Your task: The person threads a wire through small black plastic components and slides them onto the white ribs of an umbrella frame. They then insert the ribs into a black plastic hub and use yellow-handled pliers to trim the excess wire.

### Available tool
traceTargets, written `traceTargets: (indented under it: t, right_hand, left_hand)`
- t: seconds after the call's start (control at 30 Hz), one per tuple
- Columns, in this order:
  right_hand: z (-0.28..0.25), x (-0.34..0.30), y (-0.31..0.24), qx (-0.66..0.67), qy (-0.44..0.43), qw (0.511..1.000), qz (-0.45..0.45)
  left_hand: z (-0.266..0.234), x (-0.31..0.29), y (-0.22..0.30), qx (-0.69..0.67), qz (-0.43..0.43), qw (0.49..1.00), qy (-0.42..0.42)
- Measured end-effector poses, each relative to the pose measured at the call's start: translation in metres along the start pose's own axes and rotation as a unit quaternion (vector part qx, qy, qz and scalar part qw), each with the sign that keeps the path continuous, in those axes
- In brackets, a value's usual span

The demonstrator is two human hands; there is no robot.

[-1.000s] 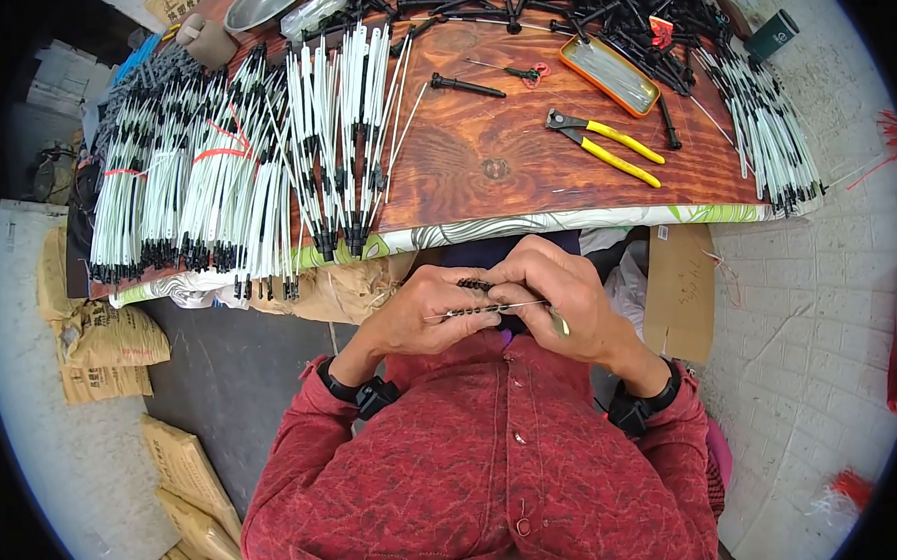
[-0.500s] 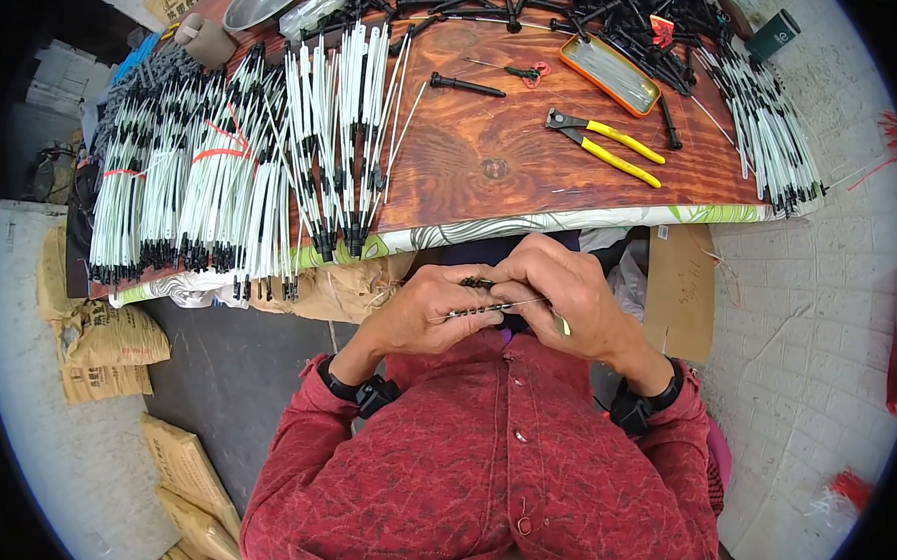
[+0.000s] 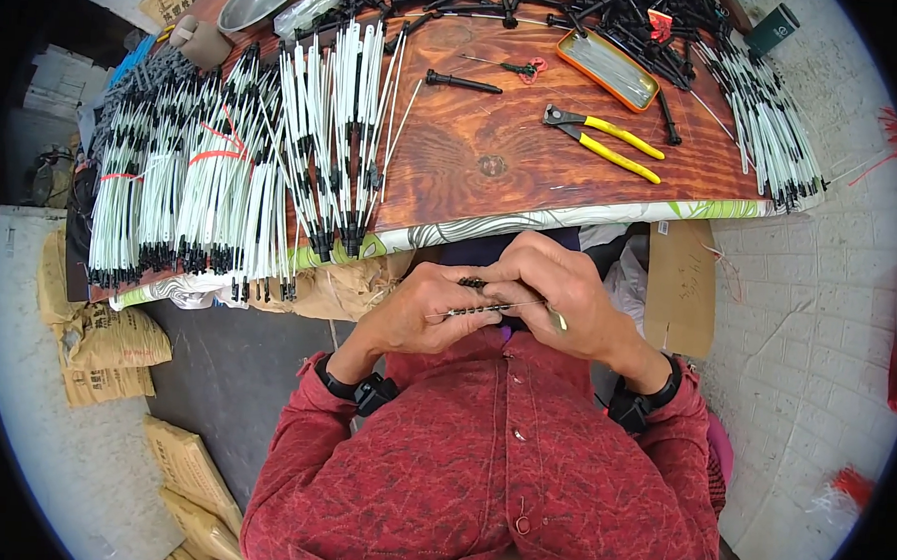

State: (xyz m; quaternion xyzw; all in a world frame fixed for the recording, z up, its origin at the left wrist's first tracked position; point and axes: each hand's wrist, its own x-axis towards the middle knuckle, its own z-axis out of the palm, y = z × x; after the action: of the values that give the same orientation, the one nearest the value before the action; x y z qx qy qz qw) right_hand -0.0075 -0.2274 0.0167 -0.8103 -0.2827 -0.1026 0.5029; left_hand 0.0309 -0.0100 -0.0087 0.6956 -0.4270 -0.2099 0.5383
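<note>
Both hands meet just below the table edge, in front of my body. My left hand (image 3: 422, 304) is closed, with fingers and thumb pinched on a thin metal wire strung with small dark pieces (image 3: 472, 309). A second short dark row shows between its fingertips; what that belongs to is mostly hidden. My right hand (image 3: 558, 295) is closed against the left one, pinching the bare end of the wire. A small pale green tip (image 3: 559, 322) pokes out under its fingers; the rest of it is hidden.
On the wooden table (image 3: 452, 190) lie yellow-handled nippers (image 3: 614, 147), an orange-rimmed tin (image 3: 608, 72) of thin wires, and a black bolt-shaped part (image 3: 464, 83). Bundled white strips (image 3: 212, 190) fill the left side, more strips (image 3: 775, 134) the right. Black parts (image 3: 541, 4) pile up behind.
Both hands keep nearly the same grip and place, with only slight finger movement. The table and its things have shifted very slightly in view.
</note>
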Motion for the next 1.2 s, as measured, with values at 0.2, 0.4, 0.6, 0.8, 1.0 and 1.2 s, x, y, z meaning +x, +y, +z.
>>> traceTargets:
  t: [0.2, 0.4, 0.6, 0.8, 1.0, 1.2]
  right_hand:
    - [-0.0027, 0.0004, 0.0019, 0.020, -0.005, 1.000, 0.000]
    - [-0.0001, 0.0046, -0.0020, -0.016, 0.001, 1.000, -0.012]
    - [-0.0039, 0.0052, -0.0008, -0.017, -0.009, 1.000, -0.025]
    - [-0.0069, 0.0055, -0.0009, -0.066, -0.049, 0.996, -0.028]
    - [-0.0017, 0.0034, 0.0015, -0.113, -0.037, 0.991, -0.057]
    - [-0.0022, 0.0074, 0.0056, 0.010, -0.037, 0.999, -0.029]
  left_hand:
    - [0.0036, -0.0003, -0.0028, -0.020, 0.029, 0.999, 0.015]
    - [0.0021, 0.0031, 0.0014, -0.012, 0.018, 1.000, 0.008]
    - [0.0019, 0.0031, 0.0015, -0.002, 0.021, 1.000, -0.008]
    - [0.0028, 0.0042, -0.0006, -0.001, 0.026, 1.000, 0.001]
    - [0.0028, 0.0051, 0.0021, 0.026, 0.055, 0.998, 0.001]
    - [0.0033, 0.0036, -0.0025, 0.013, 0.055, 0.998, -0.001]
